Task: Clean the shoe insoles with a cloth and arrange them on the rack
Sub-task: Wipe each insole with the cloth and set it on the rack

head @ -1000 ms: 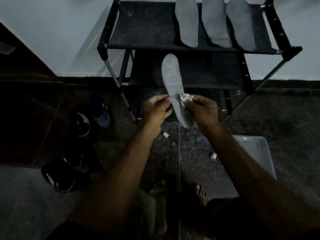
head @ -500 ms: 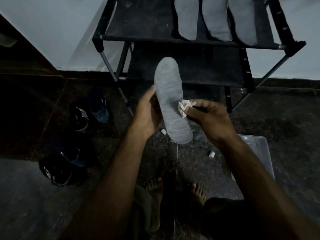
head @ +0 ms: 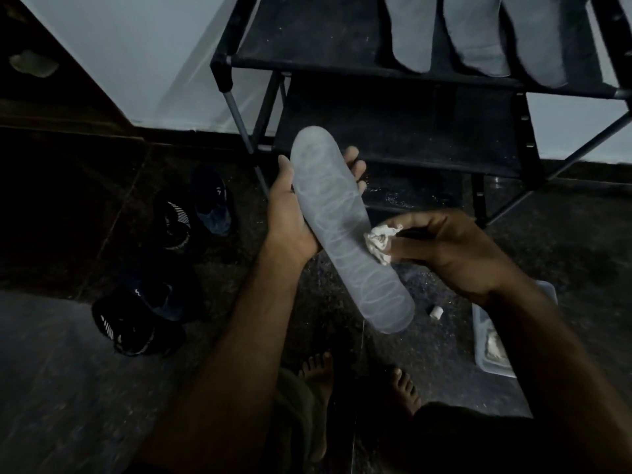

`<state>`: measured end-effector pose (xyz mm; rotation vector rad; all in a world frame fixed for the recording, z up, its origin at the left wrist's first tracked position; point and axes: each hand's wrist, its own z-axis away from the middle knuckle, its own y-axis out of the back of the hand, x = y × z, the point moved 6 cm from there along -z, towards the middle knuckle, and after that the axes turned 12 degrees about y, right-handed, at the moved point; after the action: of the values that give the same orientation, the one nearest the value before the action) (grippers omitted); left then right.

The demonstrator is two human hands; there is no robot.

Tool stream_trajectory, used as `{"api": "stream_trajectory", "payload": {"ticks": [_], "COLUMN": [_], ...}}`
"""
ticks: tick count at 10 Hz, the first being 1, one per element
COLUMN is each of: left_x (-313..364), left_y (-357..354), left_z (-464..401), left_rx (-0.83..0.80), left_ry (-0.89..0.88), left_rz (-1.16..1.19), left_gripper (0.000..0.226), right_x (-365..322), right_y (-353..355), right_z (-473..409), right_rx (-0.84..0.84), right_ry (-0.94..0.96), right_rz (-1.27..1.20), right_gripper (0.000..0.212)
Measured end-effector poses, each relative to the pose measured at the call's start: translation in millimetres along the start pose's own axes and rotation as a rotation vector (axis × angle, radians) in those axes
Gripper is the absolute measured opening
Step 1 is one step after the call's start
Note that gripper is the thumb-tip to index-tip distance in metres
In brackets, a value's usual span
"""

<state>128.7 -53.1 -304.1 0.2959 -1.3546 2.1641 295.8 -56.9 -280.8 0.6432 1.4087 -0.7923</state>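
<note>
Dim room, dark speckled floor (head: 342, 336), pale wall across the top of the frame. Head view only.

A black rack (head: 376, 68) fills the upper right; three grey insoles (head: 475, 32) already lie side by side on its top shelf, partly cut off by the frame edge. The lower shelf shows nothing on it.

Frame centre: your left hand (head: 290, 220) cradles the insole in hand (head: 345, 230) from below, thumb on its left edge, fingertips curled up past the right edge near the toe end. It is held in the air, toe toward the rack, heel toward you.

Your right hand (head: 455, 248) pinches a small crumpled white cloth (head: 379, 242) between thumb and fingers, touching the insole's right edge at about mid-length.

Dark shoes (head: 143, 323) sit at the left, a pale tray (head: 496, 367) at the lower right, bare feet at the bottom.

Judgement: wiping is mid-way. Keep the left-hand support under the stretch you wipe so the insole doesn't flex, run the cloth heel to toe, cover both edges, then set it beside the three.
</note>
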Motion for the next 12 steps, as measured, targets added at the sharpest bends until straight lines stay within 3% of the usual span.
{"api": "stream_trajectory", "payload": {"ticks": [2, 3, 5, 6, 7, 8, 9, 10, 11, 12], "left_x": [-5, -10, -24, -35, -44, -44, -47, -44, -54, -51], "left_y": [2, -1, -7, -20, -49, -50, -30, -31, -32, -27], "left_z": [-4, -3, -4, -3, -5, -6, -10, -15, -9, -13], "left_rx": [0.074, 0.113, 0.26, 0.198, 0.201, 0.154, 0.177, 0.127, 0.11, 0.097], "left_ry": [0.051, 0.079, 0.055, 0.075, -0.163, -0.227, 0.058, -0.089, 0.04, 0.038], "left_rz": [-0.068, -0.144, -0.402, -0.42, -0.553, -0.525, -0.49, -0.534, -0.483, -0.5], "left_gripper": [0.081, 0.076, 0.053, 0.036, 0.027, 0.036, 0.04, 0.046, 0.055, 0.047], "right_x": [-9, -17, -29, -32, -36, -44, -37, -37, -43, -37], "right_y": [5, 12, 18, 13, 14, 3, -11, 8, 31, 13], "right_z": [-10, -16, -28, -29, -26, -22, -26, -26, -21, -24], "right_rx": [0.09, 0.252, 0.517, 0.58, 0.641, 0.586, 0.44, 0.527, 0.649, 0.579], "right_ry": [0.055, 0.171, 0.397, 0.439, 0.461, 0.552, 0.525, 0.497, 0.502, 0.504], "right_rz": [0.071, 0.175, 0.397, 0.615, 0.746, 0.865, 0.963, 0.971, 0.955, 0.985], "right_gripper": [0.022, 0.017, 0.019, 0.012, 0.01, 0.01, 0.014, 0.018, 0.016, 0.02]}}
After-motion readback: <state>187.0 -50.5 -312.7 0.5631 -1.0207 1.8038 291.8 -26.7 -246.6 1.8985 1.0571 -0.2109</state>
